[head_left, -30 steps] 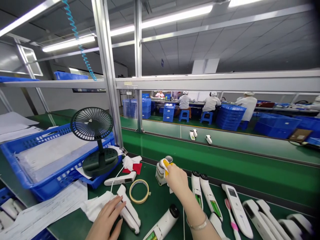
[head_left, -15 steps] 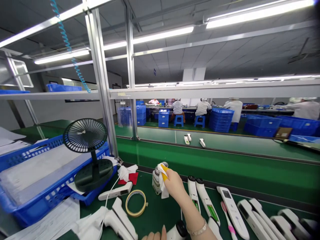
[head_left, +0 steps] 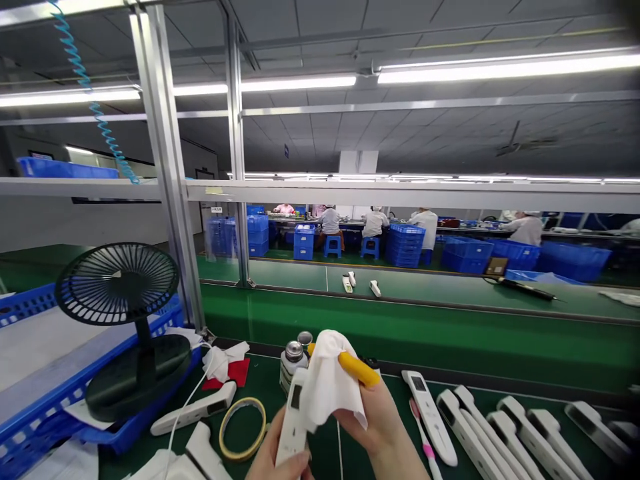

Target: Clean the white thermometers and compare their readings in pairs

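Observation:
My left hand [head_left: 280, 453] is wrapped round the handle of a white handheld thermometer [head_left: 291, 430] with a small dark display, held upright. In my right hand [head_left: 383, 417] is a white cloth [head_left: 327, 383], draped beside the thermometer's upper end and partly hiding it. A yellow finger cot [head_left: 359, 369] covers a digit of that hand and presses on the cloth. Just behind stands a bottle with a metal top [head_left: 293, 360]. A roll of tape [head_left: 243, 430] lies to the left of my left hand.
Several white thermometers [head_left: 470, 433] lie in a row at the right, near a pink-and-white toothbrush [head_left: 424, 437]. On the left, a black fan [head_left: 120, 287] stands by a blue basket [head_left: 30, 427]. A green conveyor [head_left: 425, 287] runs behind, with people seated beyond.
My right hand has brought the cloth back from the bottle to the thermometer. My left hand has risen into view, holding the thermometer. The view has turned right.

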Demonstrator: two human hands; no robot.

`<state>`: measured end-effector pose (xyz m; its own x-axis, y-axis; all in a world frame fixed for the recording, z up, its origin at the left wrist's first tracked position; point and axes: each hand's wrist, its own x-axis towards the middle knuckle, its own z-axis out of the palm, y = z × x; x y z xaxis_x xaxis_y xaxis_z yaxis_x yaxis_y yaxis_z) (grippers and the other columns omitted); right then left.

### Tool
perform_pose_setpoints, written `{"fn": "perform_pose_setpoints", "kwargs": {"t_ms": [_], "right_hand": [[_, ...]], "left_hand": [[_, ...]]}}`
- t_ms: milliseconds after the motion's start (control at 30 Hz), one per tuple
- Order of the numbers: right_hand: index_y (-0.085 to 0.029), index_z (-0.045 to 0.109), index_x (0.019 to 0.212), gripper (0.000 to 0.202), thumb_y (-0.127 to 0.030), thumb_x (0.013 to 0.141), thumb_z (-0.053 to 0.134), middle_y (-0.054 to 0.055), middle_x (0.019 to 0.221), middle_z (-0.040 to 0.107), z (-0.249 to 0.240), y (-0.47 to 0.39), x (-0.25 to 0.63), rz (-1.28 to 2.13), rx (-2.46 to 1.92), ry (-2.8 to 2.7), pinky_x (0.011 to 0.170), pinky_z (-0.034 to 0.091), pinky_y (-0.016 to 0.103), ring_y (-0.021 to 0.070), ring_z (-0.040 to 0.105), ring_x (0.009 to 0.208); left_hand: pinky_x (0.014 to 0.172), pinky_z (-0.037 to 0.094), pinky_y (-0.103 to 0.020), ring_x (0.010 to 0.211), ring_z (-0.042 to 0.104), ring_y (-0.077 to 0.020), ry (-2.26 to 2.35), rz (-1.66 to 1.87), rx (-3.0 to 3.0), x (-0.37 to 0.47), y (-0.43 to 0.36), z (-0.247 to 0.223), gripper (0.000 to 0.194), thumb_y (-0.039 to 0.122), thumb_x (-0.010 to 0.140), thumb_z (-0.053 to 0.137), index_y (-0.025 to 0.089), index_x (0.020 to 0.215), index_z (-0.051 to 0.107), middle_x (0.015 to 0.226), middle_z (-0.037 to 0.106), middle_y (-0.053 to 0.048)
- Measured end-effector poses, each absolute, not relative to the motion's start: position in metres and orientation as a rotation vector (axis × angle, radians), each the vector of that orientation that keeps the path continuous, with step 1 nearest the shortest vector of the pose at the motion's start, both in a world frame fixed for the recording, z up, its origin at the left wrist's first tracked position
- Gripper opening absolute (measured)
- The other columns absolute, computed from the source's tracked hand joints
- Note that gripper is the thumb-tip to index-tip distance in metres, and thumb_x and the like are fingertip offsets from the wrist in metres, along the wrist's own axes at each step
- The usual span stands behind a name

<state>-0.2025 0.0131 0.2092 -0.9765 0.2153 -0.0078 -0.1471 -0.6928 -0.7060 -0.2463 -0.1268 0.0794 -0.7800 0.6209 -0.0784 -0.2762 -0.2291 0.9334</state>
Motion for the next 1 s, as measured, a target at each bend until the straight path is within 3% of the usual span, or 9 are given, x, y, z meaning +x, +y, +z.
{"fn": "perform_pose_setpoints", "kwargs": {"t_ms": [67, 100, 267, 333, 433, 600, 800, 1000], "right_hand": [[-0.02, 0.062, 0.103, 0.049, -0.035, 0.058, 0.077, 0.006, 0.082, 0.071, 0.198, 0.018, -0.198, 2.579, -0.202, -1.131, 0.053, 0.053, 0.029, 0.0236, 0.067, 0.07], [-0.022, 0.061, 0.104, 0.049, -0.036, 0.059, 0.077, 0.006, 0.084, 0.071, 0.19, 0.023, -0.194, 2.456, -0.242, -1.171, 0.054, 0.053, 0.03, 0.0236, 0.067, 0.072], [-0.026, 0.064, 0.102, 0.036, -0.038, 0.069, 0.07, 0.006, 0.1, 0.068, 0.155, 0.045, -0.168, 1.7, -0.465, -1.68, 0.071, 0.053, 0.034, 0.0266, 0.064, 0.088], [-0.027, 0.064, 0.102, 0.029, -0.037, 0.076, 0.063, 0.007, 0.101, 0.067, 0.152, 0.046, -0.162, 1.495, -0.362, -1.926, 0.076, 0.051, 0.037, 0.0268, 0.063, 0.089], [-0.028, 0.063, 0.097, 0.018, -0.028, 0.083, 0.053, 0.004, 0.085, 0.066, 0.155, 0.038, -0.166, 1.143, -0.006, -2.214, 0.066, 0.049, 0.032, 0.021, 0.062, 0.073], [-0.023, 0.055, 0.076, 0.016, -0.013, 0.082, 0.043, 0.0, 0.067, 0.057, 0.16, 0.024, -0.187, 0.697, 0.442, -2.472, 0.054, 0.039, 0.024, 0.0132, 0.052, 0.057], [-0.019, 0.057, 0.071, 0.025, -0.011, 0.082, 0.035, 0.004, 0.065, 0.059, 0.153, 0.019, -0.192, 0.434, 0.462, -2.631, 0.052, 0.035, 0.026, 0.0144, 0.053, 0.057], [-0.019, 0.057, 0.057, 0.027, -0.012, 0.074, 0.037, 0.004, 0.052, 0.052, 0.14, 0.014, -0.193, 0.057, 0.386, -2.622, 0.045, 0.026, 0.027, 0.0144, 0.043, 0.045]], "left_hand": [[0.05, 0.039, -0.023, 0.054, 0.057, -0.0131, 1.263, 2.097, 0.28, -0.251, -0.126, 0.1, 0.084, 0.037, 0.063, 0.073, 0.019, 0.133, 0.029, 0.075, 0.061, -0.003], [0.049, 0.038, -0.022, 0.053, 0.056, -0.0123, 1.19, 2.139, 0.285, -0.254, -0.126, 0.108, 0.08, 0.036, 0.064, 0.073, 0.019, 0.131, 0.032, 0.076, 0.061, -0.003], [0.048, 0.036, -0.022, 0.051, 0.05, -0.009, 0.809, 2.247, 0.283, -0.252, -0.134, 0.118, 0.034, 0.046, 0.081, 0.052, 0.017, 0.1, 0.057, 0.081, 0.06, -0.004], [0.05, 0.036, -0.023, 0.051, 0.049, -0.0092, 0.724, 2.242, 0.209, -0.248, -0.138, 0.119, 0.036, 0.046, 0.086, 0.042, 0.016, 0.095, 0.06, 0.079, 0.059, -0.005], [0.051, 0.036, -0.025, 0.053, 0.05, -0.0113, 0.674, 2.256, 0.142, -0.242, -0.14, 0.124, 0.041, 0.048, 0.088, 0.036, 0.016, 0.098, 0.059, 0.079, 0.059, -0.005], [0.05, 0.036, -0.024, 0.059, 0.053, -0.0139, 0.655, 2.208, 0.018, -0.241, -0.141, 0.127, 0.047, 0.054, 0.086, 0.032, 0.017, 0.103, 0.056, 0.079, 0.06, -0.007], [0.049, 0.037, -0.023, 0.062, 0.053, -0.0149, 0.706, 2.2, -0.05, -0.241, -0.141, 0.123, 0.05, 0.054, 0.085, 0.037, 0.018, 0.119, 0.045, 0.073, 0.06, -0.006], [0.051, 0.039, -0.021, 0.056, 0.049, -0.0101, 0.808, 2.193, -0.06, -0.237, -0.138, 0.119, 0.057, 0.055, 0.083, 0.043, 0.02, 0.128, 0.042, 0.07, 0.058, -0.002]]}}
